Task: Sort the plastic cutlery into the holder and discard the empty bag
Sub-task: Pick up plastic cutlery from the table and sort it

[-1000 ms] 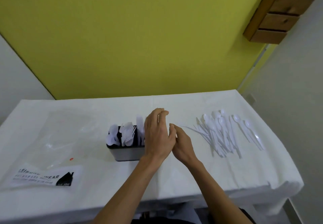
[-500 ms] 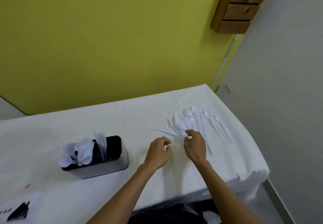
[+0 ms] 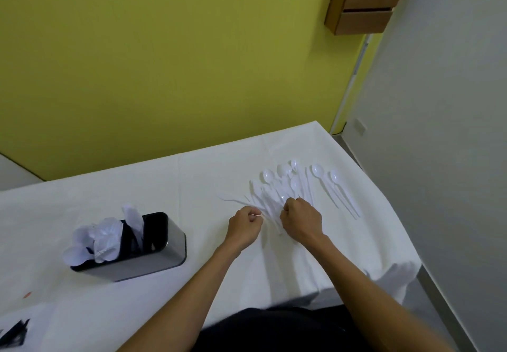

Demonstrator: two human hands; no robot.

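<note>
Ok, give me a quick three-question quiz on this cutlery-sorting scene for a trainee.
1. True or false: the dark rectangular metal holder already contains white plastic cutlery.
2. Which hand is closer to the holder: A left hand, B right hand?
3. Fill in: two white plastic spoons lie apart from the white plastic cutlery pile, toward the table's ____ edge.

Key: 1 true; 2 A; 3 right.
</note>
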